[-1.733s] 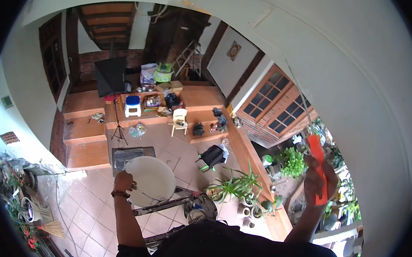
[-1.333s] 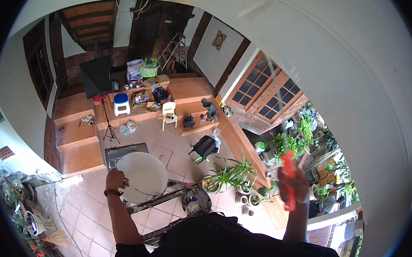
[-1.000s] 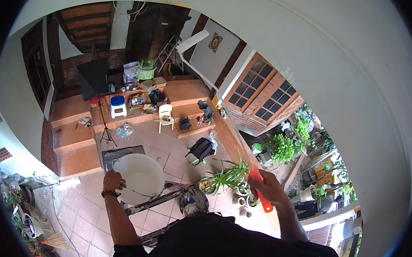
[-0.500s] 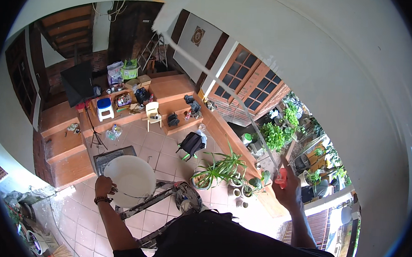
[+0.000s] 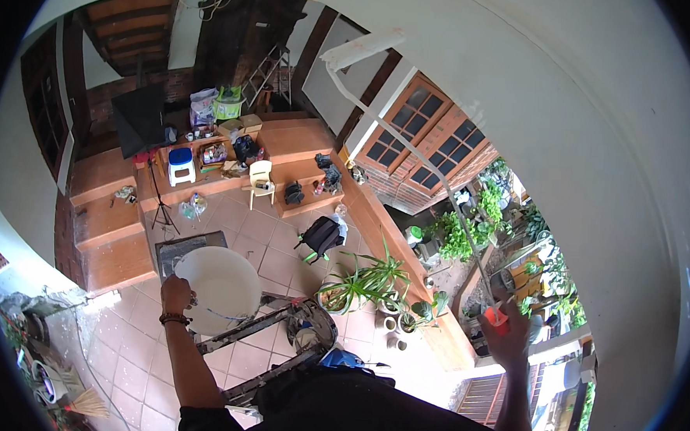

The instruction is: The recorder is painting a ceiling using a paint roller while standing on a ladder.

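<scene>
My left hand (image 5: 177, 301), with a dark bracelet at its wrist, is closed on a white bucket (image 5: 223, 284) at its left edge. Whether the fingers grip the rim or the thin wire handle is hard to tell. My right hand (image 5: 510, 337) is wrapped round the orange-red handle of a paint roller (image 5: 441, 174). Its long bent rod reaches up and left to a white roller sleeve (image 5: 361, 49), whose right end lies at the edge of the white overhead surface (image 5: 539, 85); contact there is unclear.
A paint-spattered ladder (image 5: 261, 328) stands just below me, beside the bucket. Down on the tiled floor are potted plants (image 5: 357, 282), a black backpack (image 5: 322, 236), a small chair (image 5: 260, 181) and a blue-topped stool (image 5: 181, 165). Orange steps (image 5: 110, 223) line the left.
The roller sleeve has moved right and turned flatter in view. My right hand has shifted right and slightly down with the handle. The left hand stays on the bucket.
</scene>
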A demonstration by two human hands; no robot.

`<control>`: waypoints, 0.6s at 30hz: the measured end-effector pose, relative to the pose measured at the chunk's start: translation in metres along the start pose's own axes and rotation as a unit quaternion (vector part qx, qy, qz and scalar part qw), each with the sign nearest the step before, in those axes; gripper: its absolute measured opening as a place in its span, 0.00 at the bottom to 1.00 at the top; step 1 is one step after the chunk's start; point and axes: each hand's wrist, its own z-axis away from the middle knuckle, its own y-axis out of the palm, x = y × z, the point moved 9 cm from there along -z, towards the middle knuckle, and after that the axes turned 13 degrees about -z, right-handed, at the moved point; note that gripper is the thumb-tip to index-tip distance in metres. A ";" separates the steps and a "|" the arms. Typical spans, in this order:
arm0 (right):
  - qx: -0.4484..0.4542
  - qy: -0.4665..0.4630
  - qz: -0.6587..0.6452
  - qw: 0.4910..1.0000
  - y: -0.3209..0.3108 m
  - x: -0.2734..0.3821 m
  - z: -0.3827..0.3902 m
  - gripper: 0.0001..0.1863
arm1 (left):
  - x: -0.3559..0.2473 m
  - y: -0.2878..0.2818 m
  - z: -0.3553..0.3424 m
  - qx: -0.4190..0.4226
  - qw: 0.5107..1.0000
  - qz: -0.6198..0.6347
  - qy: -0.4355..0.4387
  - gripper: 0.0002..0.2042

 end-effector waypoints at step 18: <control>0.133 0.026 -0.023 0.990 0.122 0.034 -0.040 0.11 | -0.028 0.006 0.001 -0.038 0.998 -0.051 0.021 0.11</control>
